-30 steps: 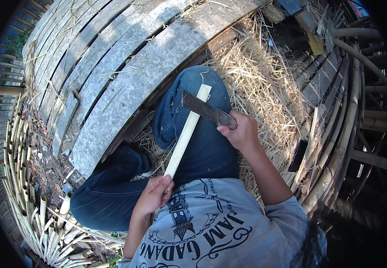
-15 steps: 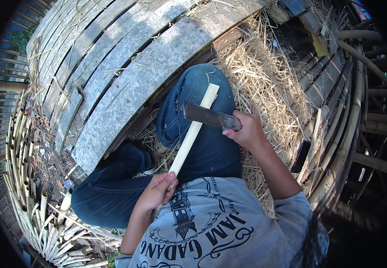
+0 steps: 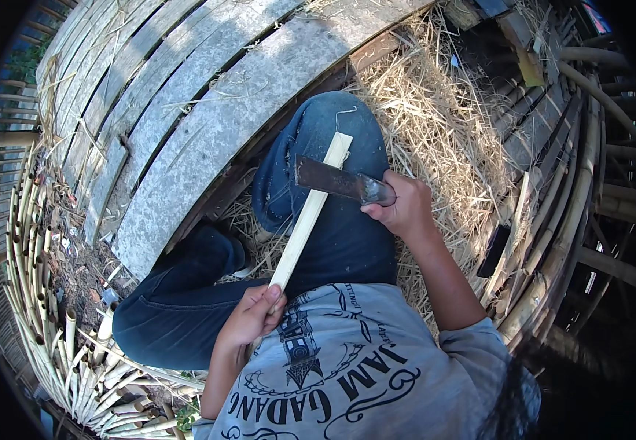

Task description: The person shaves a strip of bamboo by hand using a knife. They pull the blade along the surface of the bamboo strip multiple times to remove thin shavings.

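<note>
A flat, pale bamboo strip (image 3: pixel 301 231) slants across my lap, its far end over my raised knee. My left hand (image 3: pixel 257 315) is closed round its near end, thumb on top. In my right hand (image 3: pixel 409 207) is the handle of a knife (image 3: pixel 326 178) with a broad, dark, square-ended blade. The blade lies crosswise over the strip, not far from its far end; whether the edge bites into the wood cannot be told. A thin curled shaving (image 3: pixel 341 117) rests on the knee of my jeans, just past the strip's tip.
A platform of grey planks (image 3: pixel 208 139) with gaps lies ahead to the left. Pale shavings (image 3: pixel 435 125) pile up beside my right leg. Cut bamboo poles (image 3: pixel 76 367) are bundled at the lower left; split bamboo lengths (image 3: pixel 545 257) stand along the right. A dark flat object (image 3: pixel 493 251) leans there.
The knife and my right hand have shifted slightly left and toward me. The strip's far end has moved a little left. Both hands keep their grip.
</note>
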The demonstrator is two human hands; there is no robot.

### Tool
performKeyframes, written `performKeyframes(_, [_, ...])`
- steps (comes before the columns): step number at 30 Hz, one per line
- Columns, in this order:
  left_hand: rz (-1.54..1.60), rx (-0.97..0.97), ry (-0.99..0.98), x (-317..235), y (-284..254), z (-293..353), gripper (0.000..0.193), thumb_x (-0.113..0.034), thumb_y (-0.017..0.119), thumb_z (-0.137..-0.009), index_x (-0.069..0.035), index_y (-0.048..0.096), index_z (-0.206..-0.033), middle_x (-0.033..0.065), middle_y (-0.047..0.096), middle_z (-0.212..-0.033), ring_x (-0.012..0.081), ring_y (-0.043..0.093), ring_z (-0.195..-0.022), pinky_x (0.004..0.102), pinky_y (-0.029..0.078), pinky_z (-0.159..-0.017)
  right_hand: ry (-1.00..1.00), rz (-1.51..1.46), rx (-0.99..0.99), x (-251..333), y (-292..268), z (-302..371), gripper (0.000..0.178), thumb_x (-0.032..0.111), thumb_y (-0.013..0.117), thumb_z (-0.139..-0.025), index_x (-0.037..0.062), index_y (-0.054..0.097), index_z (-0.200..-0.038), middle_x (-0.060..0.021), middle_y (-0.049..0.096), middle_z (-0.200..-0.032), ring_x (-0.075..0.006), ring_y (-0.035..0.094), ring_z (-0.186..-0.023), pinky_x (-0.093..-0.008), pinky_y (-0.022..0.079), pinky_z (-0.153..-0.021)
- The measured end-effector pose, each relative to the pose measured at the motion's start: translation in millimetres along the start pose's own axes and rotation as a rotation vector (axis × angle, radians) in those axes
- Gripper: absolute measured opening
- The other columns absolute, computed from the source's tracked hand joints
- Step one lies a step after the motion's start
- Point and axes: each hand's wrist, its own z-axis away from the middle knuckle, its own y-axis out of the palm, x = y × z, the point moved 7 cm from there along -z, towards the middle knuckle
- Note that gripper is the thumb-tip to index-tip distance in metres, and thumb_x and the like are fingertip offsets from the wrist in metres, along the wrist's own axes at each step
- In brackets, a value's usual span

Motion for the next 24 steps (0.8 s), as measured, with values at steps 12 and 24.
performKeyframes(12, [-0.072, -0.065, 0.055, 9, -3, 15, 0.044, -0.043, 0.045, -0.103, -0.01, 0.046, -0.074, -0.0038, 0.036, -0.05, 0.0049, 0.029, -0.04, 0.0224, 0.025, -0.037, -0.051, 0.095, -0.056, 11, -1, 8, 0.077, 0.084, 0.061, -0.065, 0.0074, 0.05, -0.062, -0.0092, 0.051, -0.05, -0.03, 0.059, -0.048, -0.0395, 0.046, -0.045])
performKeyframes(24, [0.062, -0.132, 0.123, 24, -34, 68, 0.045, -0.043, 0.045, -0.103, -0.009, 0.046, -0.072, -0.0039, 0.037, -0.051, 0.0047, 0.031, -0.042, 0.0222, 0.025, -0.039, 0.201, -0.278, -0.09, -24, 8, 6, 0.071, 0.072, 0.057, -0.082, 0.0021, 0.056, -0.073, -0.0082, 0.047, -0.05, -0.0238, 0.051, -0.047, -0.0352, 0.04, -0.048])
